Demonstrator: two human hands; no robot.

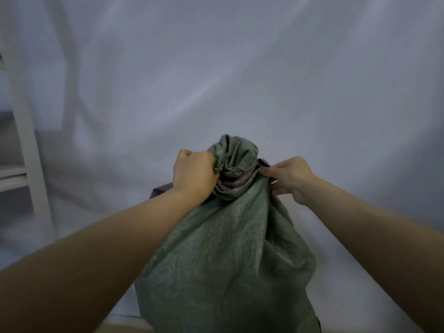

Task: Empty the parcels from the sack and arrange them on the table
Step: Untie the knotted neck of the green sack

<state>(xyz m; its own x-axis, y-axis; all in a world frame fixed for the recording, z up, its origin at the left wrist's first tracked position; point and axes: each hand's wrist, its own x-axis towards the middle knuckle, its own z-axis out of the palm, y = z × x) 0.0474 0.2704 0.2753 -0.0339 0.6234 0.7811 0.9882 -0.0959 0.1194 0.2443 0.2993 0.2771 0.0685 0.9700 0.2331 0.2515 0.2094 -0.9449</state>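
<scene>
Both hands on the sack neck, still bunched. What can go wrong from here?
1. The right hand only pinches an edge of the sack; the fabric may slip out when pulled, leaving the left hand carrying the load alone.
2. The sack looks full and its neck is gathered, so once it opens and tips the contents may dump all at once.
3. No table surface or parcels are visible here, so where things would land cannot be judged.

Both bare forearms reach forward from the bottom corners, converging toward the middle. The left hand [193, 175] is balled into a tight fist, knuckles up, gripping bunched fabric at its fingers (the fingertips themselves are hidden). The right hand [289, 179] sits slightly lower and farther right, thumb and forefinger pinching a fold, wrist bent inward.
</scene>
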